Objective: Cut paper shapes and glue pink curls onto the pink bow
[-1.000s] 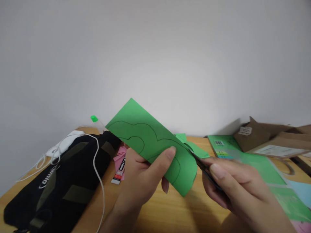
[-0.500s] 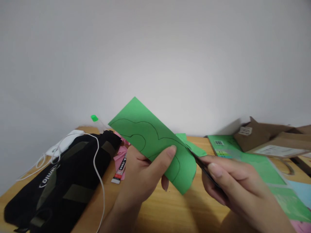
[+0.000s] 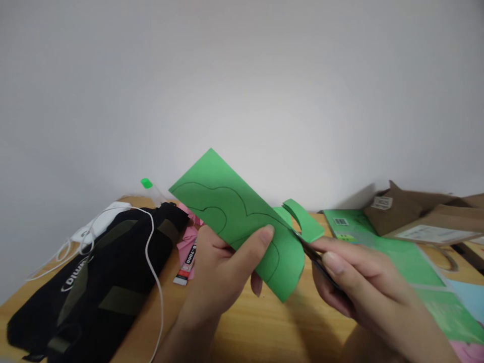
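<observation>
My left hand point(image 3: 227, 280) pinches a sheet of green paper point(image 3: 227, 196), thumb on top and fingers beneath, above the table. Curved dark outlines are drawn across the sheet, and its lower right corner is rounded. In my right hand point(image 3: 363, 282) is a pair of dark scissors point(image 3: 315, 258), the handles hidden by the fingers. The blades meet the sheet's right edge along the drawn line. A green strip of paper point(image 3: 306, 222) curls up just behind the blades; whether it is still joined to the sheet I cannot tell.
On the left a black bag point(image 3: 113, 282) lies on the wooden table point(image 3: 264, 333), crossed by a white cable point(image 3: 151, 252). Pink paper point(image 3: 188, 242) and a B-7000 glue tube point(image 3: 185, 267) lie beside it. At right are green packets point(image 3: 404, 262) and a cardboard box point(image 3: 423, 212).
The green strip behind the blades has lifted and curled upward. The scissors have shifted slightly at the sheet's edge, while my left hand keeps its hold almost unmoved.
</observation>
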Tool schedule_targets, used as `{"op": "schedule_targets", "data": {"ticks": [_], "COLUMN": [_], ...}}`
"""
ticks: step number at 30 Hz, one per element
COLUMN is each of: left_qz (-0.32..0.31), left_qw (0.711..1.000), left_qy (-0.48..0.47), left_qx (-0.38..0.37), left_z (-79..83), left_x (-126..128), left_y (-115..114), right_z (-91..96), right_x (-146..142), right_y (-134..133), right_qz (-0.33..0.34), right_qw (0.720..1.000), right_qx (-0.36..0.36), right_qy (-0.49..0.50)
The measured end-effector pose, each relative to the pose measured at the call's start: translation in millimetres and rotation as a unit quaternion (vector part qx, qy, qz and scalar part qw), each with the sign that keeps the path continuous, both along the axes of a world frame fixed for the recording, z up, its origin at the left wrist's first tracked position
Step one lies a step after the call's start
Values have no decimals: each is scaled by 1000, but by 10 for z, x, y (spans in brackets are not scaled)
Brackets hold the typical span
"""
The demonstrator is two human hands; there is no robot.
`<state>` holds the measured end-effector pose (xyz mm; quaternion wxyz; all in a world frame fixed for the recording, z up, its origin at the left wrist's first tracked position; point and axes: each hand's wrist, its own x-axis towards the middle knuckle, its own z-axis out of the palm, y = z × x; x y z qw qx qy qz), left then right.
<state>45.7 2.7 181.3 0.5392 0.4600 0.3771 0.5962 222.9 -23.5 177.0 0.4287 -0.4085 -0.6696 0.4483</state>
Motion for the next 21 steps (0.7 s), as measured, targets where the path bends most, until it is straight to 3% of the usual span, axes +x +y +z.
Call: {"op": "schedule_targets", "data": {"ticks": [21], "left_qz": [-5], "left_qw": [999], "left_qy": [-30], "left_qx": [31], "left_z": [-49], "left_x": [1], "left_y": [43], "right_z": [46], "right_x": [-19], "right_y": [38], "right_qz": [-18], "right_qw": [999], "right_qx": [36], "right_qy": [-30]}}
